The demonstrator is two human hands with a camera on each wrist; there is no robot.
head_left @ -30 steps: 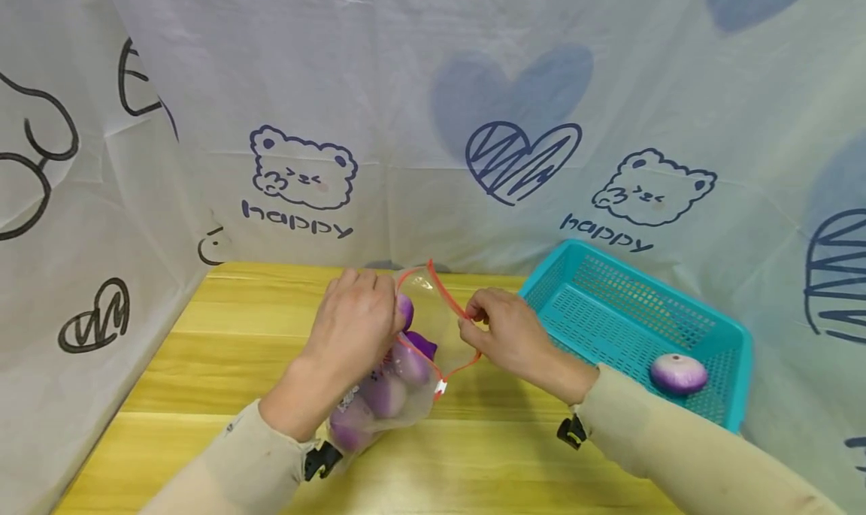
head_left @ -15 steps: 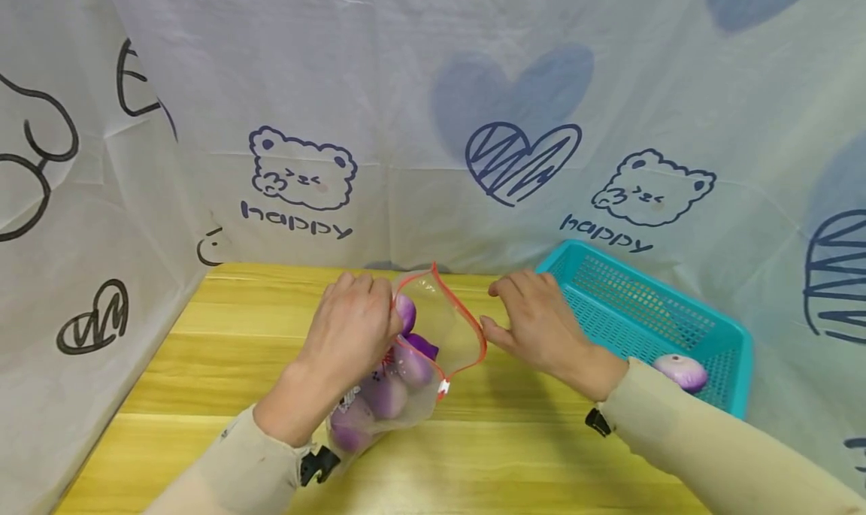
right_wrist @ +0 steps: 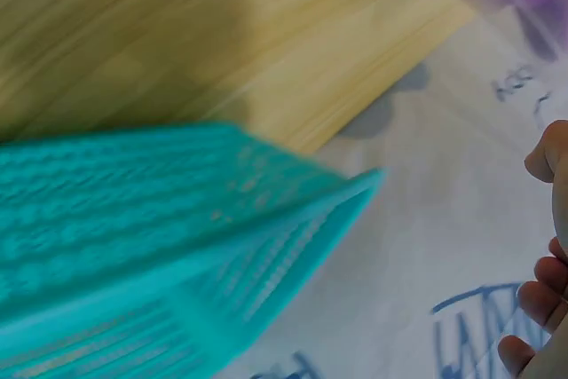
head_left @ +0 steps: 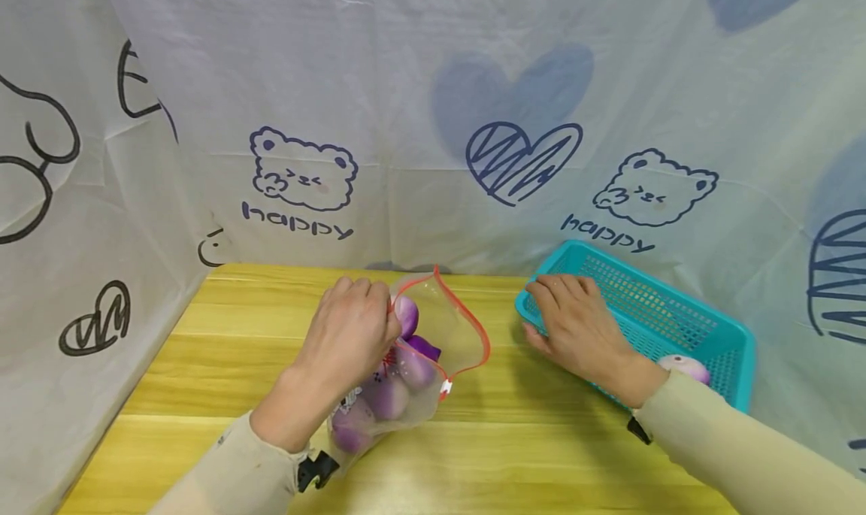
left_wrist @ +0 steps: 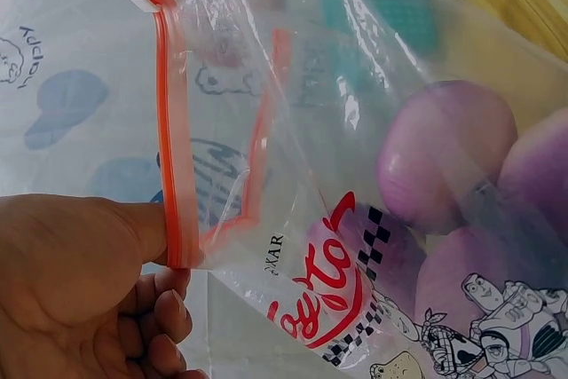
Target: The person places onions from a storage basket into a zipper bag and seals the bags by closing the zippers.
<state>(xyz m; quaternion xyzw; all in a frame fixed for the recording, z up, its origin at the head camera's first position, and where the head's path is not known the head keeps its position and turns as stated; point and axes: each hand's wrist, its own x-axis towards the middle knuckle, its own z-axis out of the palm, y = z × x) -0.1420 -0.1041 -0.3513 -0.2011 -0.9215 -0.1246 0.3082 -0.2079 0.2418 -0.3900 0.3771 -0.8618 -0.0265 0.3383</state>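
Observation:
A clear zip bag (head_left: 422,395) with an orange-red zip edge and white slider holds several purple-and-white onions (left_wrist: 448,153). My left hand (head_left: 355,323) pinches the bag's zip edge between thumb and fingers, and the bag's mouth gapes toward the right. Printed red lettering and cartoon figures show on its side in the left wrist view. My right hand (head_left: 582,327), holding nothing, is over the near left side of the turquoise basket (head_left: 740,365), its fingers loosely bent. One more onion (head_left: 686,366) lies in the basket, partly hidden behind the right forearm.
The wooden table (head_left: 473,455) reaches back to a white cloth (head_left: 406,222) printed with hearts and bears. Another cloth wall closes off the left side. The basket stands at the table's right, angled against the back cloth.
My right hand has let go of the bag's zip edge and moved right, over the basket. The left hand stays nearly still with its grip on the bag, whose mouth remains spread.

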